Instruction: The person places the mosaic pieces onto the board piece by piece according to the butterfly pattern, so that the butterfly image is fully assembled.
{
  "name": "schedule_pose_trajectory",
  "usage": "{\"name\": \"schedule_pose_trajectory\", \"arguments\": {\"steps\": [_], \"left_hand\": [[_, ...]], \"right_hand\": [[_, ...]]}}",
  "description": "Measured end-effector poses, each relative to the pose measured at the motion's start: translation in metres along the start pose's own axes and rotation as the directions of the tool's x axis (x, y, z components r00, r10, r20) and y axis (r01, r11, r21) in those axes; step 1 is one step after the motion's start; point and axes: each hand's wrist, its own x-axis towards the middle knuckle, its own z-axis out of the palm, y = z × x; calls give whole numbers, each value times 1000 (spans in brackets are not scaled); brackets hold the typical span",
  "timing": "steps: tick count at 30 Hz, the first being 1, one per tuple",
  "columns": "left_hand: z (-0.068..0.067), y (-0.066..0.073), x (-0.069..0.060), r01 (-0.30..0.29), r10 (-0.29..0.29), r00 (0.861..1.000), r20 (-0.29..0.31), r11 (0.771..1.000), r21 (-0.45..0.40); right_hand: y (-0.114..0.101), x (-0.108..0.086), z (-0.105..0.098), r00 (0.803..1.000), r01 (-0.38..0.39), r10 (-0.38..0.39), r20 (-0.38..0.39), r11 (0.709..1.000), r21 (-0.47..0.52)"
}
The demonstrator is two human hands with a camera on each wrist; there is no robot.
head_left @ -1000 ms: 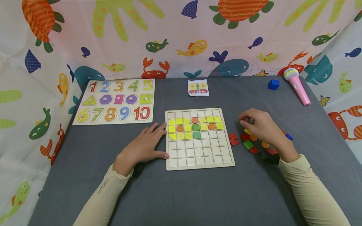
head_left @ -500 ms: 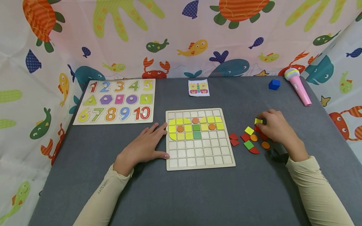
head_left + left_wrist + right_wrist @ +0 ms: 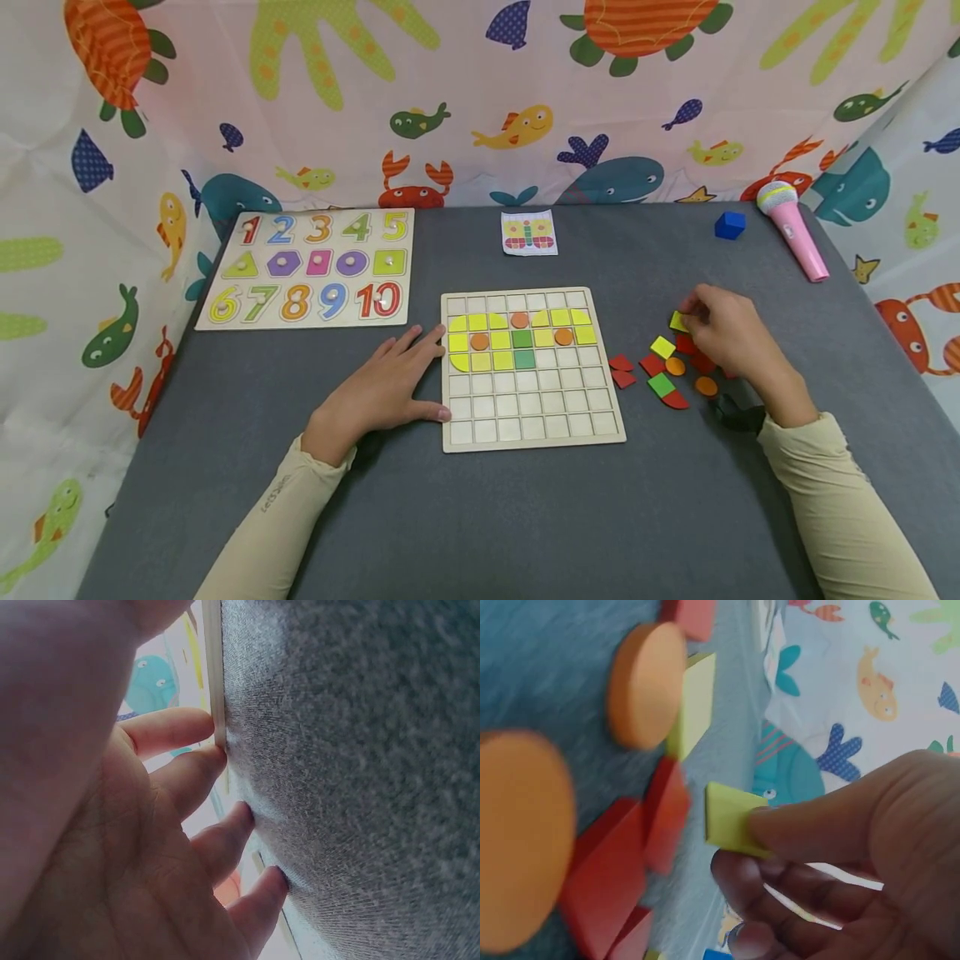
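Left hand (image 3: 372, 398), fingers spread, is touching wooden grid board (image 3: 521, 406) at left edge; right hand (image 3: 733, 332), right of board, is pinching yellow square tile (image 3: 730, 817).

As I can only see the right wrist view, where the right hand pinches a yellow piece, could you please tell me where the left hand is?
Observer: The left hand is at the left edge of the grid board, with its fingers spread.
Operator: Thank you; is the right hand over that board?
Observer: No, it is off to the right of the board.
Operator: That helps; could you tell me how far the lowest row with pieces reaches?
Observer: It ends at a green piece, with three bare squares to its right.
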Motion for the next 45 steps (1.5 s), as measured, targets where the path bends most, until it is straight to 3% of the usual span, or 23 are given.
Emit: {"name": "schedule_pose_trajectory", "arguments": {"steps": [6, 16, 32, 45], "left_hand": [[0, 0, 0, 9, -9, 1000, 5, 1000, 2], [1, -1, 2, 11, -11, 1000, 3, 1000, -5], [1, -1, 2, 12, -12, 1000, 9, 1000, -8], [0, 0, 1, 9, -9, 1000, 6, 1000, -2]], "right_hand": [[-21, 0, 4, 999, 24, -22, -41, 998, 58], [-54, 2, 17, 978, 202, -195, -68, 973, 109], [-97, 11, 46, 964, 252, -265, 33, 944, 215], [-117, 21, 66, 913, 362, -393, 110, 904, 227]]}}
